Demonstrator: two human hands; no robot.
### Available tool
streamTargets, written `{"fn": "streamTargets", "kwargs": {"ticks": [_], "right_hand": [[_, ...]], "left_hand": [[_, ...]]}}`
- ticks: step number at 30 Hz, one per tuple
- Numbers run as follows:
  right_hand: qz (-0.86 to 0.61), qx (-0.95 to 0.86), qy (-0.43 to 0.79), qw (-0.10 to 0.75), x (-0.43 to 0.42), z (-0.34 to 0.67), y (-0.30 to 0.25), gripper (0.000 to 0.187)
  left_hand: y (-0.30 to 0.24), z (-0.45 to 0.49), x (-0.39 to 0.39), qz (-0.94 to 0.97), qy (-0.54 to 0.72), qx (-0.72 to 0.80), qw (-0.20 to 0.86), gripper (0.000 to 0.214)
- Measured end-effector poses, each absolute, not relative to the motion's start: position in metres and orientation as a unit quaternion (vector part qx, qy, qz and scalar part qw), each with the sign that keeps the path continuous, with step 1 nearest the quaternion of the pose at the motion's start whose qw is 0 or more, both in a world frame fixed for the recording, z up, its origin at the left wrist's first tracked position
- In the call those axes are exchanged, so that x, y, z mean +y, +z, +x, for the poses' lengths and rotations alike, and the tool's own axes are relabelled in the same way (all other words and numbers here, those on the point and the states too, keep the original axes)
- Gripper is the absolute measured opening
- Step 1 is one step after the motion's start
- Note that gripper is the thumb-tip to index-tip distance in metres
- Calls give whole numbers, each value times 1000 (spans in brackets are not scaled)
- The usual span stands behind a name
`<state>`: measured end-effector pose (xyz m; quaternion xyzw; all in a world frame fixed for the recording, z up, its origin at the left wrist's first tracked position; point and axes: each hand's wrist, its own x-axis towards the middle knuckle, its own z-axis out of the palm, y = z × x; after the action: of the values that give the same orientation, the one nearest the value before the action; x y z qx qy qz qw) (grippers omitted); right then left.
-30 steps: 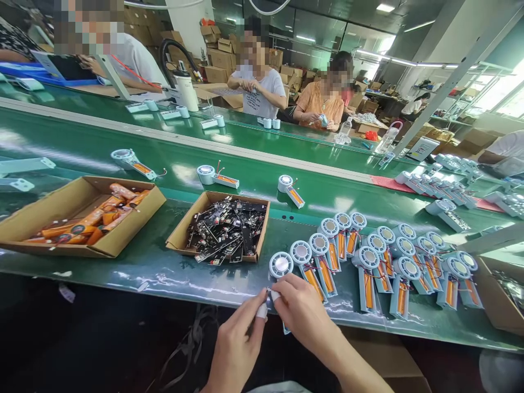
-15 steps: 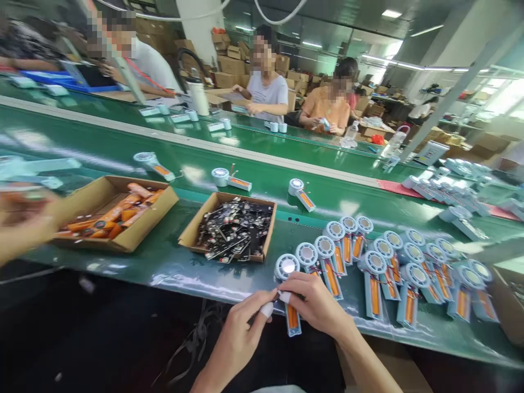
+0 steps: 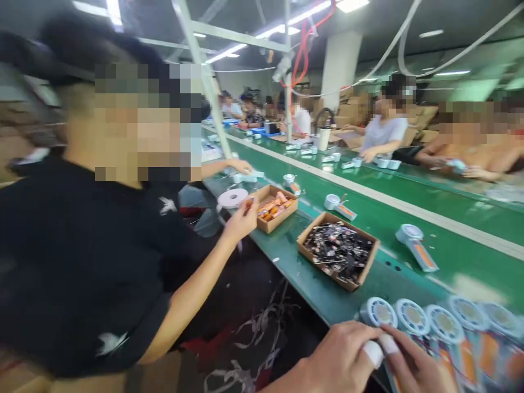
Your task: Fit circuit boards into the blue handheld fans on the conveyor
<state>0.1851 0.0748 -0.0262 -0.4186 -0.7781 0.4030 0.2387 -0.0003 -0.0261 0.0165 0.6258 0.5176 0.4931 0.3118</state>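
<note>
Low on the right, my left hand and my right hand meet with their fingertips pinched together. White coverings wrap a fingertip on each. Whatever they pinch is too small or hidden to name. Just beyond and under my fingers lies a light-blue handheld fan body with a round grilled head; my hands cover most of its handle. More such fan bodies lie in a row to its right, with orange battery cells in their open handles and thin wires beside them.
A cardboard box of dark circuit boards stands on the bench ahead, and a box of orange cells beyond it. A co-worker in black sits close on the left, arm extended. Fan bodies lie on the green belt.
The view has swung left, bringing the co-worker in black into sight and shifting my hands to the lower right of the picture. My fingertips remain together over the fan body.
</note>
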Motion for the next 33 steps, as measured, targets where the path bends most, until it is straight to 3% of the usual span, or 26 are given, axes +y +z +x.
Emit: {"fn": "streamTargets", "kwargs": {"ticks": [3, 8, 14, 18, 22, 26, 29, 31, 33], "right_hand": [[-444, -666, 523, 293, 53, 169, 4, 40], [-447, -524, 620, 376, 48, 153, 15, 28], [-358, -535, 682, 347, 27, 148, 22, 23], [-319, -546, 680, 371, 25, 154, 26, 33], [-363, -561, 616, 418, 29, 166, 26, 29], [-459, -644, 473, 388, 26, 170, 26, 25], [-504, -743, 313, 308, 20, 171, 28, 9], [-490, -810, 233, 223, 16, 173, 33, 19], [-449, -856, 218, 139, 11, 174, 42, 16]], "left_hand": [[12, 2, -33, 535, 514, 522, 421, 45], [-15, 5, -12, 465, 447, 627, 437, 43], [-7, 5, -1, 430, 445, 463, 635, 43], [-3, 3, -9, 331, 493, 458, 662, 50], [-10, 8, -18, 324, 510, 492, 627, 50], [-14, 13, -20, 362, 517, 540, 556, 48], [-12, 12, -18, 377, 516, 576, 511, 43], [-11, 11, -17, 382, 519, 583, 495, 38], [-9, 11, -16, 390, 523, 586, 481, 33]]}}
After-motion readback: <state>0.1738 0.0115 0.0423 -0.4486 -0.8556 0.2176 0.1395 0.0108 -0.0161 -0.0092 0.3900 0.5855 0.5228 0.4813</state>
